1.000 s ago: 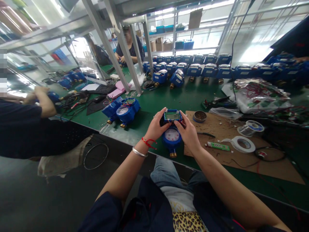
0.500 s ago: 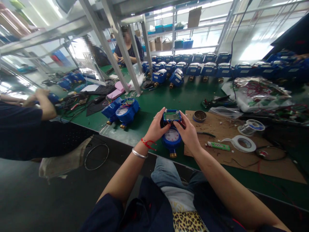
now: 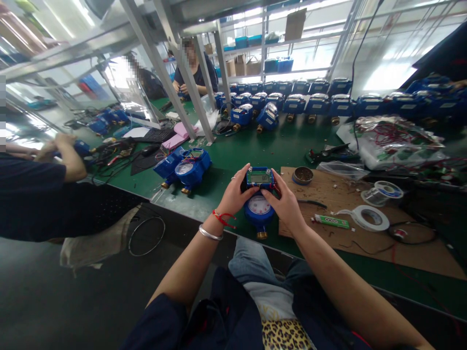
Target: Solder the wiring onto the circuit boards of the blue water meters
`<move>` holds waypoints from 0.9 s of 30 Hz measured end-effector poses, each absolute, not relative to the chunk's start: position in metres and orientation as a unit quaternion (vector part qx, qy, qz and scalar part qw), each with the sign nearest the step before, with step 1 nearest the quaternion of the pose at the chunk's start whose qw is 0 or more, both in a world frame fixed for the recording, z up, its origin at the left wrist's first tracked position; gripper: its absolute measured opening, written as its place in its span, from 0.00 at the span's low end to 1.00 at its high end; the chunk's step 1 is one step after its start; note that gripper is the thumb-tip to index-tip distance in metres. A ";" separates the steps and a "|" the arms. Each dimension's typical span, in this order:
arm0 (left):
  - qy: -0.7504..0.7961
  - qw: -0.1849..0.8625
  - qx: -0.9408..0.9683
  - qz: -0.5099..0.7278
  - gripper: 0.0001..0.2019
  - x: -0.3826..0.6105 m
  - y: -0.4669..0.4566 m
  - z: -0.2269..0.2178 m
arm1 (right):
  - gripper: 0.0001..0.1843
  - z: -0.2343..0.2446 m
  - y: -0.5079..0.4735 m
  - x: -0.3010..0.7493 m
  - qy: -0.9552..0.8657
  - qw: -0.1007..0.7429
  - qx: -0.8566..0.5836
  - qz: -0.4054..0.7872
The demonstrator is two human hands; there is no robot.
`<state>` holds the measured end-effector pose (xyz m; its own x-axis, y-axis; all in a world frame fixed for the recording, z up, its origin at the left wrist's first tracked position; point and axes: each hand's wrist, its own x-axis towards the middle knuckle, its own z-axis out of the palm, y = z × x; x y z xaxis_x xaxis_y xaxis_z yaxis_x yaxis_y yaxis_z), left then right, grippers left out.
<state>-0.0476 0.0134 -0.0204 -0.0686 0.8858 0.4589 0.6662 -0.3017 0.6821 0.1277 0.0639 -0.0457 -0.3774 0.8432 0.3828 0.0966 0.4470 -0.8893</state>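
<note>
Meter (image 3: 259, 208), sides hidden by left hand (image 3: 234, 194), right hand (image 3: 285, 201)

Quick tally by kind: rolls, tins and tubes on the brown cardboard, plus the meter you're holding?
Rolls: 2 (white tape roll; clear spool at the far edge of the cardboard)
Round tin: 1
Green-and-white tube: 1
Blue water meter, held by left hand and right hand: 1
Total: 5
</note>
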 end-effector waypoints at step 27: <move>0.576 0.137 0.669 0.449 0.34 -0.049 0.007 -0.020 | 0.38 -0.060 0.060 0.129 -0.701 0.464 -0.293 0.455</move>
